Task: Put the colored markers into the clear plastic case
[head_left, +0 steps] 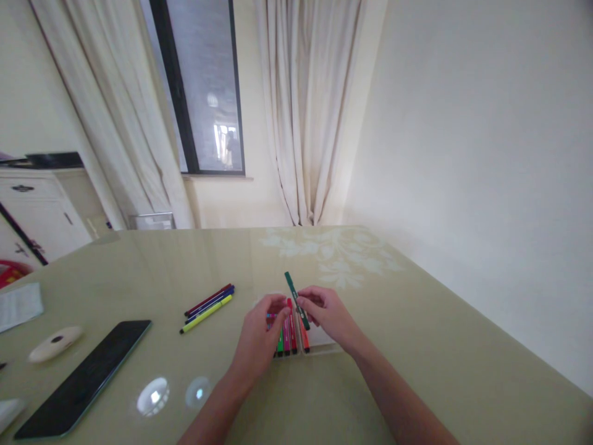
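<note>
In the head view, my right hand (327,309) pinches a dark green marker (291,284), which slants upward to the left above a clear plastic case. Curled over the case's left half is my left hand (264,321), its thumb and index finger a little apart beside a red marker (293,334). Pink, green and other markers show partly under that hand. An orange marker (304,337) lies in the right half of the clear case (324,350). My left hand's fingers partly hide what lies beneath them.
Left of the case lie a yellow marker (206,314) and several darker ones. Farther left are a black tablet (88,377), a whitish oval object (55,343) and papers (19,306). A wall (486,185) runs along the glossy table's right side.
</note>
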A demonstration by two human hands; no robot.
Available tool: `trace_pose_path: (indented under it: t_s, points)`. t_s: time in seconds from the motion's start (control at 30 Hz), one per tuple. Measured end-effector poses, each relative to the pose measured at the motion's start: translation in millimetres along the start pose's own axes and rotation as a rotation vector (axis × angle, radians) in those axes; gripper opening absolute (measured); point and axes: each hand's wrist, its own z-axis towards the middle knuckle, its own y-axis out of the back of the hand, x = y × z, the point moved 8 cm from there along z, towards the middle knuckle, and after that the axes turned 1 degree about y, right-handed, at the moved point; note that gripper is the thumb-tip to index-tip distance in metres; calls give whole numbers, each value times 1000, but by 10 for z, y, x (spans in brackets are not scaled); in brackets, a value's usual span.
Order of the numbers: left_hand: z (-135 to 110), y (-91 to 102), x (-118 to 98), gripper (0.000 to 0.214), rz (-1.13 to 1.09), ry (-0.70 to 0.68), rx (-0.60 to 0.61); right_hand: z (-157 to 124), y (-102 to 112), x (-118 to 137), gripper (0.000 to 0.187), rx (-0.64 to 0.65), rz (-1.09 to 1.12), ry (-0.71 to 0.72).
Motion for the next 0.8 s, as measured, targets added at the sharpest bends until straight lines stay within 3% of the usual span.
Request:
trace_pose_path:
  t_s: [0.07, 0.13, 0.23, 0.5, 0.8]
  points:
    - [-95, -175, -81, 36, 243, -123, 125, 16, 203, -105, 22, -40, -69, -84]
    - [-205, -352, -122, 53, 443, -223, 249, 1, 345, -226, 21, -30, -131, -192]
    - [-290, -482, -99, 64, 605, -249, 343, -60, 381, -361, 17, 51, -168, -322]
    - [-256, -511, -31, 66, 593, -209, 378, -101, 158, -469, 11, 113, -134, -363]
    - [-270, -530, -89, 59, 614, -242, 371, -77, 110, -565, 20, 108, -188, -342]
